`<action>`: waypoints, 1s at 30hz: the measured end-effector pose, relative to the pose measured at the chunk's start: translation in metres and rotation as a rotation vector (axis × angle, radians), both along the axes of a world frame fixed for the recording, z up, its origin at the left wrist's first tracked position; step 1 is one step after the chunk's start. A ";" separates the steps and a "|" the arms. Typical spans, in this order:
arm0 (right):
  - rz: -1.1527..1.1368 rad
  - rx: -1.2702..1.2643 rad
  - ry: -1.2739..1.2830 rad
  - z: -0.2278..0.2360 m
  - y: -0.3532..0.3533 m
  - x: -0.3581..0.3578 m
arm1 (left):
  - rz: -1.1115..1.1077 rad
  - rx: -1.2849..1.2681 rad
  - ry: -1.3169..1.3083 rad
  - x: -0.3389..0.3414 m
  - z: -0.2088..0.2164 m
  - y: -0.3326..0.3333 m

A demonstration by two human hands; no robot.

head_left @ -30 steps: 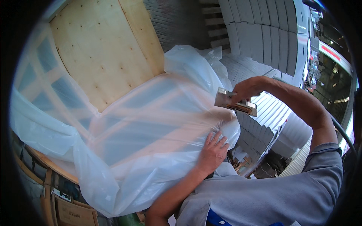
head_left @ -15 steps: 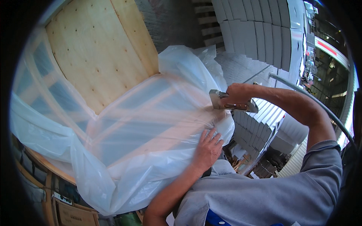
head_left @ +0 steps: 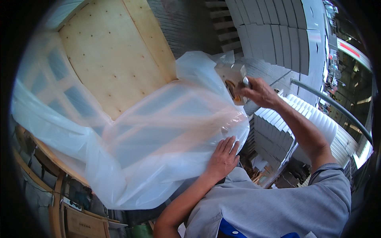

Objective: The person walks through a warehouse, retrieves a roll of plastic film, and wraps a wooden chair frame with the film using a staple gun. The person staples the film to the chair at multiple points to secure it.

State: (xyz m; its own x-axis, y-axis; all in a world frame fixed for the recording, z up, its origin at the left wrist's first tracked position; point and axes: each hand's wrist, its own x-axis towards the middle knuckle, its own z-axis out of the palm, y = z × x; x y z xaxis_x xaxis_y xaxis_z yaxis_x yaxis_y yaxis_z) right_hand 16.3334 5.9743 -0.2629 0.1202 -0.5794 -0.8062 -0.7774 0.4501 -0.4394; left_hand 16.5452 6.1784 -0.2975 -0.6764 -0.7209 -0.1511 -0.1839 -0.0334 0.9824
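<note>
Translucent plastic sheeting (head_left: 158, 131) is draped over a wooden frame, whose slats show through it. My left hand (head_left: 223, 159) rests flat on the sheeting near its right corner, fingers stretched out. In my right hand (head_left: 260, 93) is a staple gun (head_left: 235, 85), raised at the sheet's far right edge and somewhat smeared by motion. Whether its nose touches the sheet I cannot tell. Beyond the frame's inner corner stands a plywood panel (head_left: 113, 59). Loose folds of the sheeting hang down toward me and bunch up by the panel's right edge.
A grey hose (head_left: 333, 104) arches past my right arm. Stacks of white boards or cartons (head_left: 274, 43) stand at the far right, with another white stack (head_left: 274, 131) below my right forearm. Lower left are a cardboard box (head_left: 85, 224) and wooden parts.
My right hand has swung the staple gun away from the near right corner, up along the sheet's edge, and turned it. My left hand stays flat on the sheeting. The view has shifted slightly.
</note>
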 end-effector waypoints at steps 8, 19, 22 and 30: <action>0.413 0.395 -0.017 -0.004 0.005 0.042 | 0.076 -0.181 -0.627 0.068 0.035 -0.018; 0.845 0.562 -0.196 -0.090 -0.016 0.172 | -0.224 0.360 -0.936 0.150 0.057 0.036; 0.847 0.568 -0.347 -0.101 -0.008 0.199 | -0.186 0.495 -0.919 0.151 0.061 0.041; 0.902 0.578 -0.370 -0.115 0.035 0.222 | 0.434 0.903 -0.758 0.177 0.058 0.073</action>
State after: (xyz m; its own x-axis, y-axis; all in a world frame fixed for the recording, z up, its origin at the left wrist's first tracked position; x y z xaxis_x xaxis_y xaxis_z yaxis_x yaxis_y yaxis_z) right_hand 16.5552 6.0094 -0.3779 0.5922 0.2869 -0.7530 -0.7863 0.0011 -0.6179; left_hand 16.7223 6.2509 -0.2394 0.0632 -0.2984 -0.9523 -0.4967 -0.8371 0.2293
